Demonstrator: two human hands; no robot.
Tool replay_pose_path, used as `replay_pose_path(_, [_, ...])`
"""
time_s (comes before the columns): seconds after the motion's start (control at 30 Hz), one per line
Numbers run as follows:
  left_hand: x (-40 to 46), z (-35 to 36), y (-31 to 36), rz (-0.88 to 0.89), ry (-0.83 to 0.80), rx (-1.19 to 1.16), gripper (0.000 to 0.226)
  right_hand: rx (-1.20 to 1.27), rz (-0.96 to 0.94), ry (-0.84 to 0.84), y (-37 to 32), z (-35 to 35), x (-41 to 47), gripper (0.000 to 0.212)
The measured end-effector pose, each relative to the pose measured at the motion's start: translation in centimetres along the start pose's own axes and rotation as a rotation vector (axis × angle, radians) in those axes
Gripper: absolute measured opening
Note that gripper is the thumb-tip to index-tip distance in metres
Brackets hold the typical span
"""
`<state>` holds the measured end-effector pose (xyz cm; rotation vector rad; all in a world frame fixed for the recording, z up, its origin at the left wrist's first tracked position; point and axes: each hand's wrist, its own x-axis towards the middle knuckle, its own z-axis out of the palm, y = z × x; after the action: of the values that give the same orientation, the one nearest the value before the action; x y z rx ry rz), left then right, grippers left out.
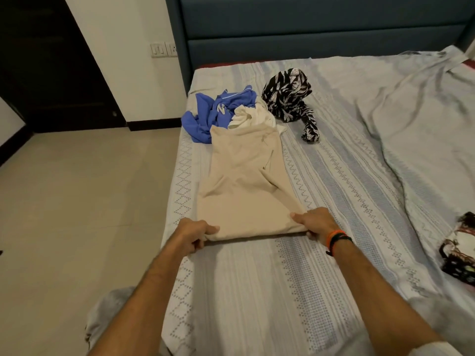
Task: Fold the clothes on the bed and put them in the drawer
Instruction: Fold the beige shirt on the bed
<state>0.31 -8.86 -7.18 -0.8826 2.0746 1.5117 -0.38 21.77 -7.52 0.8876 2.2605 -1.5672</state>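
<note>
A beige garment [244, 186] lies spread lengthwise on the left part of the bed [334, 176], over a pale blue-grey patterned bedsheet [257, 291], with its near end folded into a straight edge facing the person. The left hand [195, 235] grips the near left corner of that edge: its fingers [198, 244] are curled under the cloth while the thumb lies on top, so the corner is pinched between them. The right hand [314, 223] holds the near right corner in the same manner, thumb stretched along the top of the fabric and the other fingers tucked beneath the fold. The right wrist wears an orange band and a dark band [338, 241]. At the far end of the beige garment, a crumpled white garment [250, 116] touches it, and a bunched blue garment [213, 111] with white lettering lies just beside that, near the bed's left edge. A black-and-white patterned garment [290, 98] sits in a heap to the right of the white one. Further right the sheet is rumpled into long ridges, and a dark floral cloth [458, 250] rests at the right edge of the view. A dark blue padded headboard [308, 34] stands behind the bed, and a pale tiled floor [77, 188] stretches to the left.
</note>
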Motion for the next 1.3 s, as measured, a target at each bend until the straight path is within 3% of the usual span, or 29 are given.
replay_pose_path(0.13, [-2.6,-1.3,-2.0,-0.068,-0.138,0.220,0.042,-0.128,0.135,-0.215,1.7,-2.1,-3.2,0.034])
replay_pose_path(0.27, [-4.7,-1.6,-3.7,-0.122,-0.210,0.309,0.045,-0.358,0.147,-0.295,2.4,-3.3,-6.9,0.032])
replay_pose_path(0.43, [-6.0,-1.1,-5.1,-0.041,-0.116,0.477,0.057,-0.612,0.039,-0.243,3.0,-3.0,-9.1,0.045])
replay_pose_path(0.53, [-5.1,-1.3,-5.1,0.104,0.059,0.497,0.075,-0.811,-0.177,0.041,2.7,-2.0,-9.0,0.059])
replay_pose_path(0.67, [-2.0,-0.9,-3.3,0.328,0.272,0.333,0.071,-0.541,-0.416,0.155,1.1,0.7,-6.0,0.035])
replay_pose_path(0.8, [0.9,-0.1,-0.9,0.336,0.301,0.135,0.061,-0.465,-0.498,0.175,-2.0,3.3,-3.1,0.045])
replay_pose_path(0.93, [1.7,0.7,0.1,0.340,0.342,0.184,0.042,-0.462,-0.442,0.054,-3.1,4.9,-0.6,0.037])
replay_pose_path(1.03, [2.3,1.2,0.1,0.381,0.354,0.145,0.023,-0.392,-0.415,0.050,-2.9,4.5,0.2,0.043])
replay_pose_path(1.17, [4.0,1.2,0.2,0.513,0.339,-0.228,0.038,-0.008,-0.356,0.273,-1.4,1.8,1.5,0.039])
replay_pose_path(1.3, [5.1,1.9,0.1,0.418,0.238,-0.207,0.038,-0.035,-0.276,0.190,0.0,1.3,2.5,0.036])
